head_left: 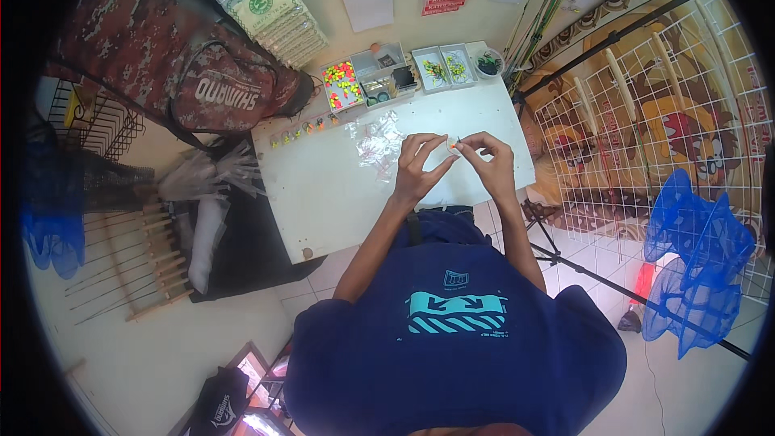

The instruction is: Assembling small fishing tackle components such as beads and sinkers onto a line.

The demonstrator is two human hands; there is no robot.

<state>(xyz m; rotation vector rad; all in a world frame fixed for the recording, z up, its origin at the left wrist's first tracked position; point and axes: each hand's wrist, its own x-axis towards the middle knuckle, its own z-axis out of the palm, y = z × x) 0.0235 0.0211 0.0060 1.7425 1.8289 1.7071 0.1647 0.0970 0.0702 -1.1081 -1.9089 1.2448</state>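
Over the white table (315, 194) my two hands meet, fingertips nearly touching. My left hand (420, 168) is pinched at the left side of a small pale piece (451, 144) that looks clear or whitish. On its other side, my right hand (491, 163) pinches a tiny dark and orange piece (457, 145), too small to name. Left of my hands lies a spread of small clear plastic packets (376, 145). A row of small yellow and orange pieces (303, 129) lines the table's back left.
Along the back edge stand a tray of red and yellow beads (342, 85), a compartment box (387, 85), two white trays of small yellow-green pieces (446, 67) and a round tub (489, 63). A camouflage bag (218, 85) borders the left; a white wire grid (646, 129) the right.
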